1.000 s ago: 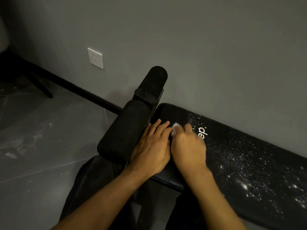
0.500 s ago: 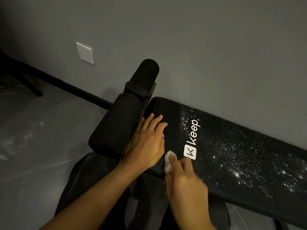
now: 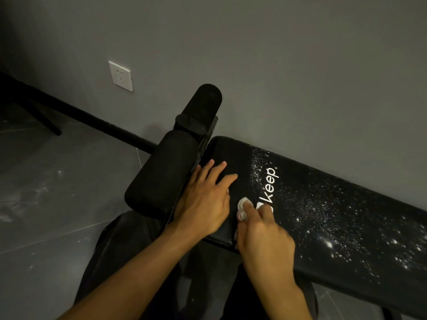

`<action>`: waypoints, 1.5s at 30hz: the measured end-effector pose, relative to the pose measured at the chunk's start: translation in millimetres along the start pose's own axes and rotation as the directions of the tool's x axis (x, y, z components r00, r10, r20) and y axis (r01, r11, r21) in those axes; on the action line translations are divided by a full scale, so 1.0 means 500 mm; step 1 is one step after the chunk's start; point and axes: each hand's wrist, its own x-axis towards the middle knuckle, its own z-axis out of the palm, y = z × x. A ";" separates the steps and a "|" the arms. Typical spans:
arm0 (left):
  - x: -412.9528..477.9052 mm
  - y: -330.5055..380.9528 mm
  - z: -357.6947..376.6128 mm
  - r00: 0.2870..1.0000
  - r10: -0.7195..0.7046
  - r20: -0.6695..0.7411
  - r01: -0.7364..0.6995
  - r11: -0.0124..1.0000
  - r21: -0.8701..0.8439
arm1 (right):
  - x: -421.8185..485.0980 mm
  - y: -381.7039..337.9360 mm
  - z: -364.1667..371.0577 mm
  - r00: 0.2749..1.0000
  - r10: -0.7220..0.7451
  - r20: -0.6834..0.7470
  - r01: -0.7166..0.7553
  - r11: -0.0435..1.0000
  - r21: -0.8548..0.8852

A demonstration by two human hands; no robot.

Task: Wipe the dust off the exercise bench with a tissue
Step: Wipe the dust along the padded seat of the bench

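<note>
Right hand (image 3: 265,241): fingers bent over a small crumpled white tissue (image 3: 242,210), pressing it to the pad. More of the wad showing beside the palm, so held as well as pressed. Sits near the front edge of the long black padded exercise bench (image 3: 231,153), touching the white "keep" logo (image 3: 270,183).

Left hand (image 3: 203,204): flat, fingers spread, resting on the clean end next to the black foam roller (image 3: 161,176).

White dust speckles (image 3: 323,215) spread rightward from the tissue along the bench's long axis, well clear of the left hand. Right hand nearer. Likely next: cross-strokes working rightward.
</note>
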 end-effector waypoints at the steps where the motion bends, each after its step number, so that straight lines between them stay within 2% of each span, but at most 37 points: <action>1: 0.000 0.000 -0.001 1.000 0.002 0.003 -0.002 1.000 0.007 | 0.012 0.006 -0.003 1.000 -0.008 -0.008 0.008 1.000 -0.012; 7: 0.000 0.000 -0.002 1.000 -0.001 0.009 0.001 1.000 -0.002 | 0.165 -0.012 0.004 0.995 0.091 -0.030 -0.092 0.995 -0.023; 10: 0.002 -0.002 0.001 1.000 0.006 0.002 -0.006 1.000 -0.015 | 0.113 -0.021 -0.001 0.999 0.030 -0.026 -0.031 0.999 -0.040; 13: 0.003 -0.004 0.002 1.000 0.002 -0.011 -0.002 1.000 -0.026 | 0.069 -0.009 -0.010 0.999 0.004 0.047 -0.001 0.998 -0.057; 19: 0.002 -0.002 0.003 1.000 0.003 -0.015 -0.003 1.000 -0.017 | 0.207 -0.005 0.004 0.996 0.073 0.045 -0.068 0.993 -0.092; 26: 0.005 -0.007 0.011 1.000 -0.003 -0.026 0.002 1.000 -0.018 | 0.106 0.008 0.007 0.999 -0.034 -0.021 0.032 0.994 -0.106; 33: 0.001 -0.001 0.005 1.000 -0.002 0.005 0.002 1.000 0.012 | 0.249 0.017 0.007 0.997 0.081 -0.005 -0.082 0.994 -0.078; 39: 0.003 0.001 0.001 1.000 -0.008 0.008 0.008 1.000 0.001 | 0.132 0.009 -0.008 0.999 -0.049 0.008 0.049 0.996 -0.074; 45: 0.003 0.000 0.004 1.000 -0.015 0.018 0.015 1.000 0.014 | 0.280 0.000 0.005 0.991 0.080 0.109 -0.072 0.994 -0.079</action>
